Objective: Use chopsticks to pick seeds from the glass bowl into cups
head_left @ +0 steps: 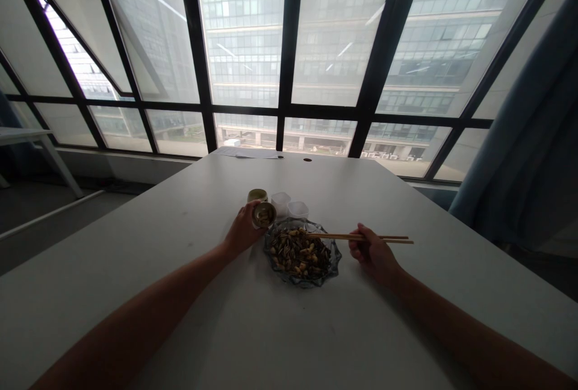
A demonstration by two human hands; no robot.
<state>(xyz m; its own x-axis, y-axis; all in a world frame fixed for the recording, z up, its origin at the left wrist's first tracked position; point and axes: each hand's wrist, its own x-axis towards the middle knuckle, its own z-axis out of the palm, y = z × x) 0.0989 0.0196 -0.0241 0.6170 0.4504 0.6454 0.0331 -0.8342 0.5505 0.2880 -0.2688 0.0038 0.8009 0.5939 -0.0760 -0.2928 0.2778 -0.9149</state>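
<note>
My left hand is wrapped round a small cup, tilted so its mouth faces me, with some pale pieces inside. My right hand grips a pair of wooden chopsticks, their tips at the far side of the heap in a scalloped glass bowl. Dark striped sunflower seeds mixed with paler nut-like pieces fill this bowl. Just behind the held cup stands another, greenish cup. Two small white cups stand behind the bowl; their contents cannot be made out.
Everything stands on a white table. Papers lie at its far edge, near two dark round spots. Tall windows rise beyond it, a blue curtain hangs at right, and another white table is at far left.
</note>
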